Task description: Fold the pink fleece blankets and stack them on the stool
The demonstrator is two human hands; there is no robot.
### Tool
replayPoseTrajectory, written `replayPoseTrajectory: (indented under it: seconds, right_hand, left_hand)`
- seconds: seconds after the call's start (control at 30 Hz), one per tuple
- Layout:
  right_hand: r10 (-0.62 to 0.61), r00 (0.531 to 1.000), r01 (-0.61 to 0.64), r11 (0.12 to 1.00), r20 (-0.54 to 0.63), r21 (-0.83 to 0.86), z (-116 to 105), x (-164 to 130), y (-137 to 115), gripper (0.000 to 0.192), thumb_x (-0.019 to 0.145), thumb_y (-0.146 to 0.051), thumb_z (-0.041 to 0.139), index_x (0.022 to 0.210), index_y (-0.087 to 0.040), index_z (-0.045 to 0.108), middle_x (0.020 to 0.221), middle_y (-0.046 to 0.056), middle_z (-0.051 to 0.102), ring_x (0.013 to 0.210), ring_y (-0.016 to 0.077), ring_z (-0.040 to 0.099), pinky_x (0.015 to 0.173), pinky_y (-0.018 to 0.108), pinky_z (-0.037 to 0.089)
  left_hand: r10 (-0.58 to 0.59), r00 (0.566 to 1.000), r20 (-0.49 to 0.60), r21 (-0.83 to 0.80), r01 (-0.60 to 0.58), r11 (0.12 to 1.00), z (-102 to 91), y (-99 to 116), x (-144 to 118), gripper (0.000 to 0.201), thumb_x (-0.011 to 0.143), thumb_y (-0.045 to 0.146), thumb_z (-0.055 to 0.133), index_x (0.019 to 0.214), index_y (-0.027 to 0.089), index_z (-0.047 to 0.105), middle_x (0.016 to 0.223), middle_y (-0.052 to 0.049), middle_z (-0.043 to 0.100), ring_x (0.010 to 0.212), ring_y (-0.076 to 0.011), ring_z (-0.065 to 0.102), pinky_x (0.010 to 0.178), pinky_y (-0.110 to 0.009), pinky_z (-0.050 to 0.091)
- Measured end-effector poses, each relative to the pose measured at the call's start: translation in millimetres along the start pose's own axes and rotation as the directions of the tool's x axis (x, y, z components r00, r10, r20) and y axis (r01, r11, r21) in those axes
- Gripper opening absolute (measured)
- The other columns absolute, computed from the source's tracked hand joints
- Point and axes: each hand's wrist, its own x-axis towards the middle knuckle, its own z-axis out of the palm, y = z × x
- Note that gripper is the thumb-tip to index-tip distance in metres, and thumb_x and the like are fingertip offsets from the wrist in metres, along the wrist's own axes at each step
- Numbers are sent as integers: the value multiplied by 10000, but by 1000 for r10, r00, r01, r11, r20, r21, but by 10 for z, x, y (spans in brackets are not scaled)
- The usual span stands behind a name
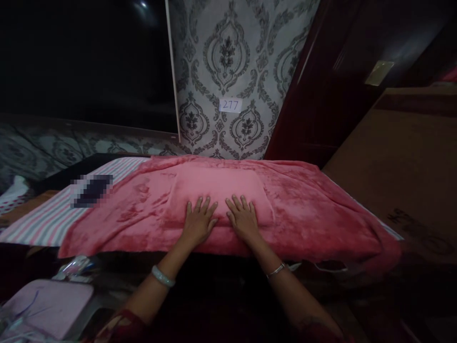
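Observation:
A smooth pink folded cloth bundle (221, 183), pillow-like in shape, lies on a darker pink plush blanket (303, 200). Flat on the bundle's near left part rests my left hand (199, 221), fingers spread. My right hand (243, 219) presses on the near right part, its fingers also apart and pointing away from me. Neither hand grips anything. Whether the bundle is a folded blanket or a pillow, I cannot tell.
A striped cloth (46, 219) shows under the blanket at left, with a blurred dark object (92, 190) on it. A large television (85, 62) hangs behind. At right stands a cardboard box (400, 176); a pale stool-like seat (50, 305) is low at left.

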Motion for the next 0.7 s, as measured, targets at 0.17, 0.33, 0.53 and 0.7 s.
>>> replayPoseTrajectory:
  seconds: [0.17, 0.33, 0.53, 0.7]
  right_hand:
    - [6, 1000, -6, 1000, 11, -3, -32, 12, 10, 520, 1029, -416, 328, 1545, -347, 333, 1640, -17, 243, 1515, 293, 180, 1194, 539, 159]
    - [9, 998, -9, 1000, 55, -1, -111, -2, 96, 516, 1032, -441, 333, 1538, -340, 353, 1635, 2, 256, 1515, 285, 190, 1195, 540, 154]
    - [157, 983, -154, 987, 98, -35, -254, -153, 556, 529, 1032, -421, 339, 1542, -283, 353, 1642, 20, 219, 1526, 270, 153, 1201, 545, 146]
    - [126, 987, -127, 992, 96, -4, -485, 47, 533, 489, 1039, -368, 275, 1465, -271, 494, 1566, 60, 405, 1493, 287, 264, 1193, 588, 124]
  left_hand:
    - [10, 1000, -11, -18, -10, 1000, 11, -61, -8, 565, 985, 437, 402, 1531, 296, 370, 1620, -80, 289, 1499, -354, 233, 1167, -669, 167]
    - [-16, 1000, 9, -18, 16, 1000, -54, -141, -35, 564, 973, 434, 422, 1514, 274, 408, 1601, -90, 331, 1491, -338, 265, 1184, -643, 170]
    - [-249, 968, -8, 45, 249, 967, -170, -638, -259, 586, 944, 452, 442, 1466, 189, 481, 1572, -150, 367, 1477, -338, 300, 1191, -651, 127]
    - [-220, 976, -4, -46, 219, 975, -388, -799, -3, 466, 975, 353, 314, 1307, 237, 619, 1397, -115, 604, 1345, -285, 504, 1191, -637, 147]
